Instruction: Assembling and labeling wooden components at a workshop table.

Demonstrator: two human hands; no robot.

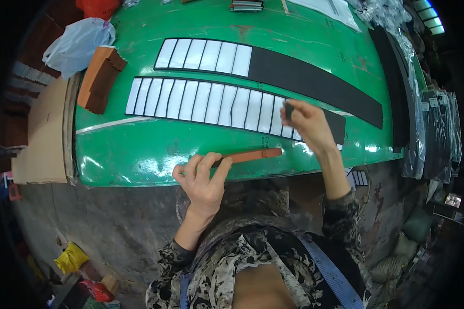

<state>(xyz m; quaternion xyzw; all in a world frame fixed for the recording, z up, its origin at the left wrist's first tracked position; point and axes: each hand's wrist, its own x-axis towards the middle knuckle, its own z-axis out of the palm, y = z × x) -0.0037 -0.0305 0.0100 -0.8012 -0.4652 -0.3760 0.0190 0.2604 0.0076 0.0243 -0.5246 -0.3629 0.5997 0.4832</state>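
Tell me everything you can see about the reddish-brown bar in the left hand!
The reddish-brown bar is long, narrow and smooth-looking, with a small step near its right end. It points rightward, tilting slightly up in the picture, above the green tabletop's near edge. The left hand's fingers pinch its left end; its right end is free. I can't tell its material.

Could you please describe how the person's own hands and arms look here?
The left hand and right hand are ungloved, with no watch or bracelet visible. The left sleeve and right sleeve have a dark-and-pale mottled print and end along the forearms, leaving the wrists bare.
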